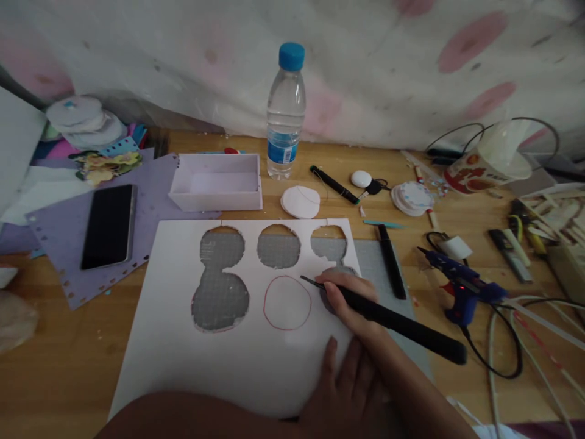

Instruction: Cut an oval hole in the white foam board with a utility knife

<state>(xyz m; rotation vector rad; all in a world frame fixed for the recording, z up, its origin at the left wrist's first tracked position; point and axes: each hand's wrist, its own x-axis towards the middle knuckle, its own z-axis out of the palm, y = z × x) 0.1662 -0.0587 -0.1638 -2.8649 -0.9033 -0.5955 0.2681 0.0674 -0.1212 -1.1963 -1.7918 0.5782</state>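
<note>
A white foam board [173, 366] lies over a grey cutting mat [372, 259], with several round holes cut through it. Drawn on it in red is an uncut circle [287, 303]. My right hand [351, 305] grips a black-handled craft knife [406, 329] whose thin tip is just right of the circle's upper edge; whether it touches the board I cannot tell. Below, my left hand [342, 384] lies flat on the board with fingers apart, holding nothing, partly in shadow. The mat shows through the holes.
Behind the board stand a white box [214, 195], a water bottle [286, 116] and cut white discs [300, 202]. A phone [109, 225] lies left. At right are a black marker [392, 262], a blue glue gun [461, 283] with its lit red light, loose cables and a paper tub [479, 164].
</note>
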